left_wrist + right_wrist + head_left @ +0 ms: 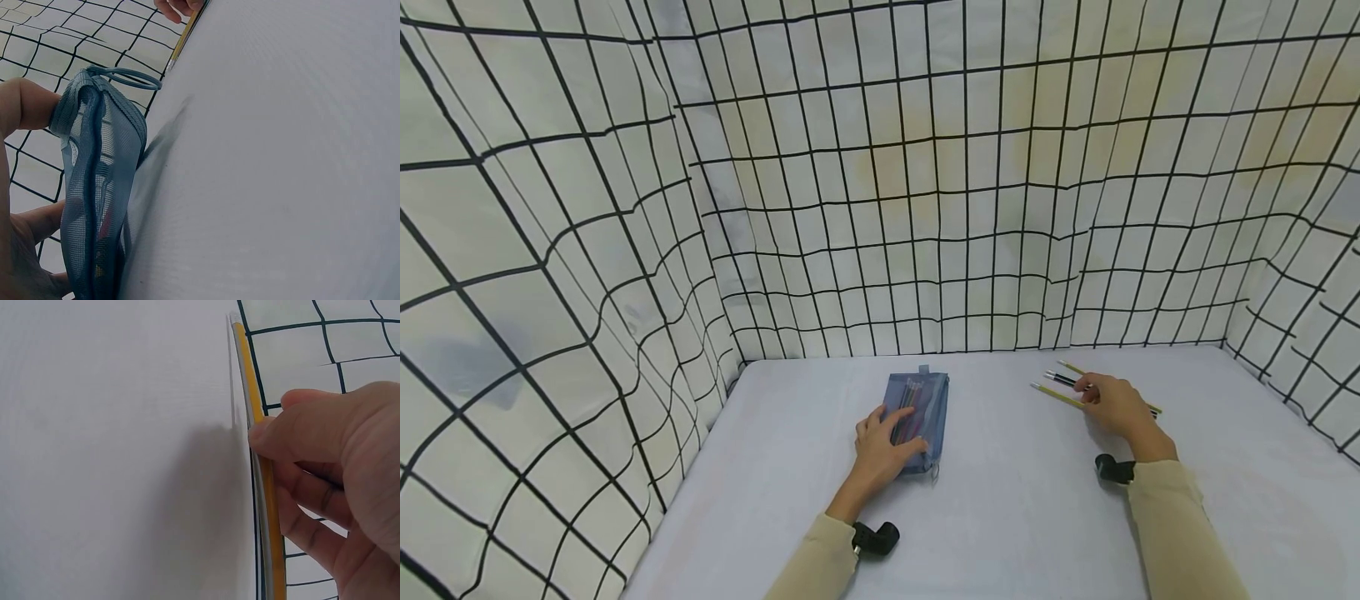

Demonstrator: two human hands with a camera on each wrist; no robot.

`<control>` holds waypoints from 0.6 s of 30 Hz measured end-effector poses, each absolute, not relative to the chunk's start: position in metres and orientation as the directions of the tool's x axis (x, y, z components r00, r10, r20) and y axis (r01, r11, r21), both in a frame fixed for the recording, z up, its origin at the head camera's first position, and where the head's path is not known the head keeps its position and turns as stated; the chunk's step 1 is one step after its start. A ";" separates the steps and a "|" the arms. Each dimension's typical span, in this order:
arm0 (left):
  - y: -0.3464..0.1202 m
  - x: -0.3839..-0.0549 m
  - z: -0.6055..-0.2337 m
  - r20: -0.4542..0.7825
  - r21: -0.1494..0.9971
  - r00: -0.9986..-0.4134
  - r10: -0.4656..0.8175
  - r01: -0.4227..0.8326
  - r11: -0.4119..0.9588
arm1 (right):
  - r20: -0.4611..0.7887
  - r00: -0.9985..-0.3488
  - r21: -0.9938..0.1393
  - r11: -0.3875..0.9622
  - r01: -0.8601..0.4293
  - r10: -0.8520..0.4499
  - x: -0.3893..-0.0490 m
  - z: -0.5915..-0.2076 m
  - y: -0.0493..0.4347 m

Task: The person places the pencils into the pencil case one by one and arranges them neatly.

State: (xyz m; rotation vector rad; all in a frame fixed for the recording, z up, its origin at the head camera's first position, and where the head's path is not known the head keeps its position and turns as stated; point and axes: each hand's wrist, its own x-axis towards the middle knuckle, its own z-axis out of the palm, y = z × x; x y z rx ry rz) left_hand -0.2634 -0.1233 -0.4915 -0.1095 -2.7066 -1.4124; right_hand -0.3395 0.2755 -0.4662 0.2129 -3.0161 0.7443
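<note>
A blue mesh zip pouch (936,407) with several pencils visible inside lies on the white table, left of centre. My left hand (880,454) rests on it with fingers spread. In the left wrist view, the thumb touches the zipped end of the pouch (122,147), beside its pull loop (134,79). To the right, my right hand (1112,407) pinches a yellow pencil (249,372) between thumb and fingers, low over the table. Black pencils (1060,379) and another yellow pencil (1070,366) lie just beyond, partly hidden by that hand.
The white table (1000,517) ends at a white back wall (985,250) covered by a black grid net. More netting (587,275) stands along the left side and at the right. Black wrist cameras (877,538) sit on both wrists.
</note>
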 end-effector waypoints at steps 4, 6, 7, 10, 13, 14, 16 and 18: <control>-0.124 -0.263 -0.491 0.107 0.813 -0.994 0.022 0.100 0.574 | 0.072 -0.988 -0.462 0.873 -0.157 -0.140 -0.340 -0.465 0.274; -0.124 -0.263 -0.491 0.106 0.812 -0.994 0.021 0.099 0.575 | 0.079 -0.986 -0.466 0.869 -0.165 -0.144 -0.339 -0.464 0.274; -0.124 -0.263 -0.491 0.107 0.812 -0.994 0.022 0.100 0.575 | 0.082 -0.986 -0.466 0.868 -0.168 -0.147 -0.339 -0.464 0.273; -0.124 -0.263 -0.491 0.109 0.812 -0.994 0.024 0.103 0.575 | 0.088 -0.985 -0.471 0.866 -0.171 -0.147 -0.339 -0.462 0.273; -0.123 -0.263 -0.491 0.109 0.814 -0.994 0.025 0.103 0.572 | 0.089 -0.985 -0.474 0.864 -0.171 -0.146 -0.339 -0.461 0.272; -0.123 -0.263 -0.492 0.109 0.814 -0.994 0.025 0.104 0.571 | 0.089 -0.985 -0.476 0.863 -0.170 -0.145 -0.339 -0.461 0.271; -0.123 -0.264 -0.492 0.108 0.814 -0.994 0.024 0.102 0.572 | 0.094 -0.985 -0.477 0.861 -0.175 -0.147 -0.339 -0.460 0.271; -0.124 -0.264 -0.492 0.107 0.813 -0.994 0.024 0.101 0.573 | 0.096 -0.984 -0.479 0.860 -0.177 -0.149 -0.339 -0.458 0.270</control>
